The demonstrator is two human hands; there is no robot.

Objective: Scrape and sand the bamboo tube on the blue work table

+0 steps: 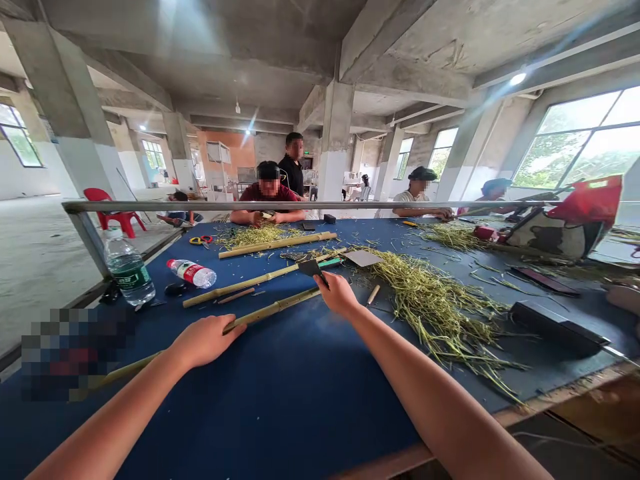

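Note:
My left hand (210,340) is closed around a bamboo pole (280,305), which slants across the blue tabletop from lower left to the middle. The pole passes beneath my left forearm, and its far end reaches close to my right hand (340,293). That hand is closed on the handle of a cleaver (311,268) with a dark, broad blade. The blade stands just beyond the pole's end; whether they touch I cannot tell. Behind it lie a second bamboo pole (245,285) and a grey flat plate (363,258). A short wooden stick (373,295) rests right of my right hand.
Bamboo shavings (430,300) heap on the right. Two water bottles, one upright (127,270) and one lying (193,273), are at left near scissors (201,240). A third bamboo pole (277,245) lies farther back. A black box (557,327) sits right. Several people work across the table.

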